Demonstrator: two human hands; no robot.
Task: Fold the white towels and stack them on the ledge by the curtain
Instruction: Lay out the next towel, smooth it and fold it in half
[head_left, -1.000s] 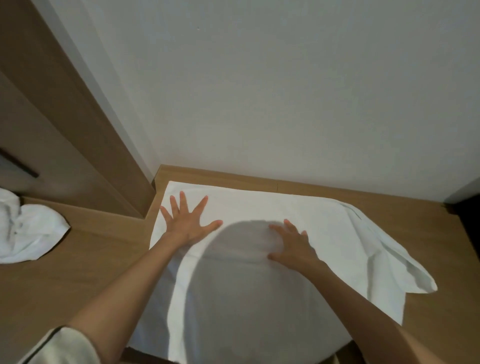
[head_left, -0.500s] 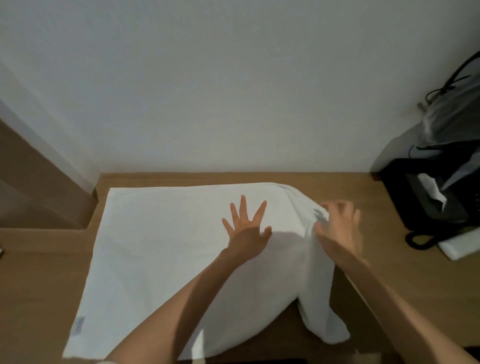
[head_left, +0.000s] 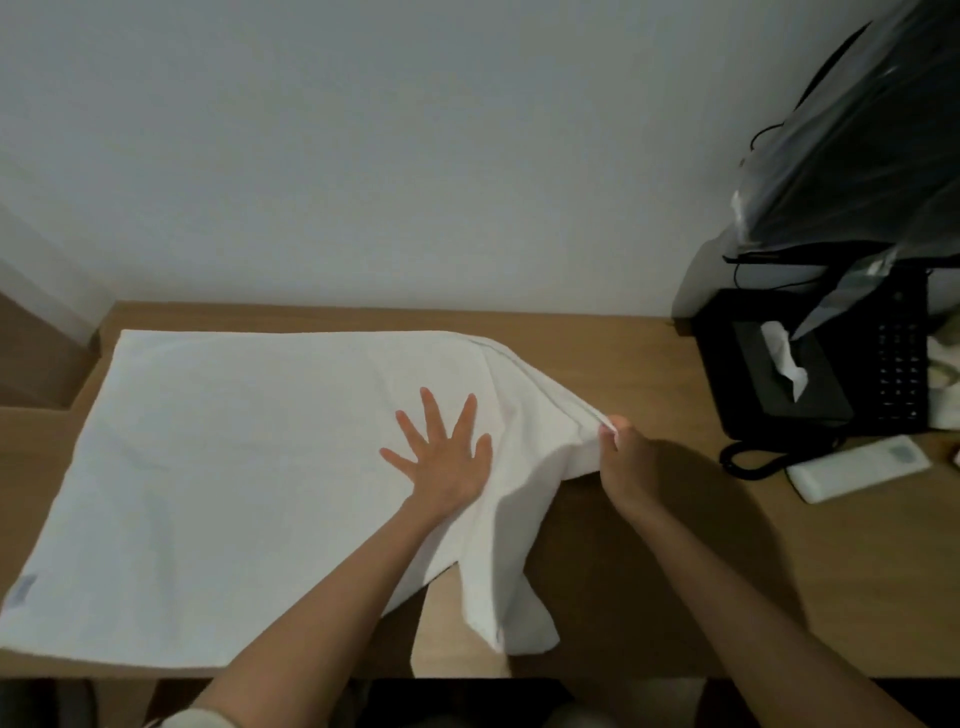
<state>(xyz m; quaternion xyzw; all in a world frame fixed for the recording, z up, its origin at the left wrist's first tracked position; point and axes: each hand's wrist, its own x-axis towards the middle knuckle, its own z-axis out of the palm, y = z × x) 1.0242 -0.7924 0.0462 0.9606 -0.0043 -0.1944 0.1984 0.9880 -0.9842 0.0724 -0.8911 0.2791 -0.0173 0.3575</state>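
A large white towel (head_left: 218, 467) lies spread over the wooden desk (head_left: 649, 571), with a small label at its near left corner. My left hand (head_left: 441, 457) presses flat on the towel's right part, fingers spread. My right hand (head_left: 623, 452) pinches the towel's right edge and holds it lifted a little off the desk. The towel's near right corner hangs crumpled toward the desk's front edge.
A black tissue box (head_left: 779, 374) stands at the right with a black phone (head_left: 898, 364) beside it and a white remote (head_left: 857, 467) in front. A dark plastic-wrapped thing (head_left: 872, 145) leans on the wall above them. The white wall runs behind the desk.
The view has swung right. My left hand slid rightward across the towel and presses there now. My right hand moved from lying flat on the towel to pinching its right edge and lifting it.
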